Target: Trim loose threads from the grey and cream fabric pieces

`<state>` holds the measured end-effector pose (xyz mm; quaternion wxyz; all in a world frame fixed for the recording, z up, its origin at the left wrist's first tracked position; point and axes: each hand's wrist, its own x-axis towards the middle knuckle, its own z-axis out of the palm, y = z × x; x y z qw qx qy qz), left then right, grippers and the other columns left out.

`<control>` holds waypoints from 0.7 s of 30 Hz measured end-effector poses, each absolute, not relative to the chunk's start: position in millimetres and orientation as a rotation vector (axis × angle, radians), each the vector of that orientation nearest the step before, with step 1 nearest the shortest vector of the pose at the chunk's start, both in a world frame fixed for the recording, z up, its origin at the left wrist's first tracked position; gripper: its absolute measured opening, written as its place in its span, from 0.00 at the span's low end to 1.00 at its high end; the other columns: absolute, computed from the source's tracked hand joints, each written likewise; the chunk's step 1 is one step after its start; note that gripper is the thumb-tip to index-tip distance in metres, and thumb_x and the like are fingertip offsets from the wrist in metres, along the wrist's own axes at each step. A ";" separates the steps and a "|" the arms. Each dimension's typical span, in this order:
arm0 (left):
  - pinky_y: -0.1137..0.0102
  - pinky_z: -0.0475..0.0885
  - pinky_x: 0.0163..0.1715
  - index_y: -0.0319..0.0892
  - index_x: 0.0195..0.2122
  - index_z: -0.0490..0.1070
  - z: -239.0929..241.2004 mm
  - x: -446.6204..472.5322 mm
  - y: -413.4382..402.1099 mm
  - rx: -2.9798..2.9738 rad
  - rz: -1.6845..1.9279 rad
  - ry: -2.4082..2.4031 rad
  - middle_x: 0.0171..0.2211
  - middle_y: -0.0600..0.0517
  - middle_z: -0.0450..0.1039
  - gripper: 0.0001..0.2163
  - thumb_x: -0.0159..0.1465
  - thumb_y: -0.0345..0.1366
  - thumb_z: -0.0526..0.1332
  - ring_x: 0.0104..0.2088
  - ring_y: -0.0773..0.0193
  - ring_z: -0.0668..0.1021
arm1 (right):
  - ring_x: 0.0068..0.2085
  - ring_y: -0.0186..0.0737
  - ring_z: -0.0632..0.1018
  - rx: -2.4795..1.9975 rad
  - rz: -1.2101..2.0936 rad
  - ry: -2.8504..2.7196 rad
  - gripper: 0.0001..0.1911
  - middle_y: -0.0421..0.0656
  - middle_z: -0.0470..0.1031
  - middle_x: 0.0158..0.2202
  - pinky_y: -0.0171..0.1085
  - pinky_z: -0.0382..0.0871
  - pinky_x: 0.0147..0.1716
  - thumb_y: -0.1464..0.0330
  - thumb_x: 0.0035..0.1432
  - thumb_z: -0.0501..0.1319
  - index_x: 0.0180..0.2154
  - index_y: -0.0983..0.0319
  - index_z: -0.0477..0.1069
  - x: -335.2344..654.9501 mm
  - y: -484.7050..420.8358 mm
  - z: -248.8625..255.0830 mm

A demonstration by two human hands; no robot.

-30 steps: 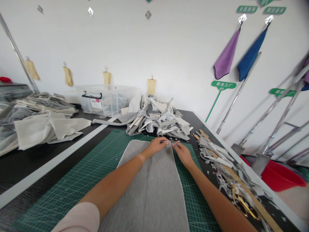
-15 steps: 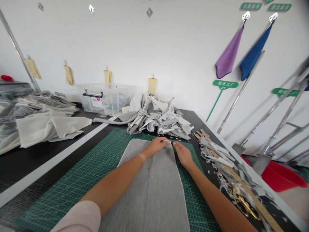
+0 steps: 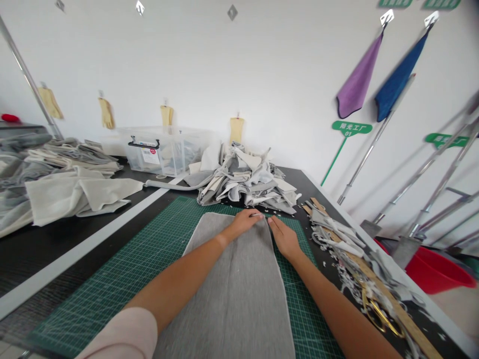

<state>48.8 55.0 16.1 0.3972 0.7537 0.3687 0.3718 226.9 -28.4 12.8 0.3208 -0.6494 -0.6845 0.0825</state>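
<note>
Head view: left hand and right hand angle inward on grey fabric.

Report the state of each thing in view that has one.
Green gridded cutting mat, lying flat
Grey fabric panel, spread flat on the mat
Left hand, fingers at the panel's far edge
Right hand, open, at the panel's right edge
Gold-handled scissors, lying among white fabric scraps
</note>
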 end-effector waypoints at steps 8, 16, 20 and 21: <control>0.70 0.72 0.47 0.39 0.39 0.79 9.1 48.7 61.8 1.936 0.952 0.925 0.37 0.50 0.80 0.14 0.63 0.43 0.59 0.42 0.60 0.79 | 0.40 0.41 0.75 -1.705 0.100 -1.911 0.21 0.40 0.73 0.36 0.35 0.59 0.34 0.53 0.72 0.40 0.36 0.56 0.63 227.6 -26.9 9.9; 0.70 0.71 0.48 0.40 0.41 0.80 -3.8 50.9 73.0 1.959 0.950 0.892 0.40 0.50 0.81 0.16 0.64 0.46 0.59 0.43 0.60 0.79 | 0.40 0.40 0.76 -1.726 0.085 -1.930 0.21 0.40 0.74 0.36 0.35 0.59 0.34 0.54 0.72 0.39 0.36 0.56 0.63 228.8 -25.7 9.5; 0.69 0.71 0.47 0.39 0.43 0.80 -8.0 50.8 76.4 1.964 0.950 0.862 0.40 0.49 0.81 0.18 0.64 0.47 0.58 0.42 0.60 0.79 | 0.38 0.40 0.76 -1.764 0.075 -1.922 0.21 0.40 0.74 0.36 0.35 0.57 0.32 0.53 0.72 0.40 0.37 0.56 0.64 227.3 -26.9 10.6; 0.69 0.71 0.47 0.39 0.43 0.80 -8.3 50.5 76.4 1.957 0.950 0.857 0.40 0.49 0.81 0.18 0.64 0.47 0.58 0.42 0.60 0.79 | 0.38 0.41 0.76 -1.770 0.072 -1.925 0.21 0.40 0.74 0.37 0.35 0.57 0.32 0.53 0.72 0.40 0.37 0.56 0.64 226.9 -27.2 11.0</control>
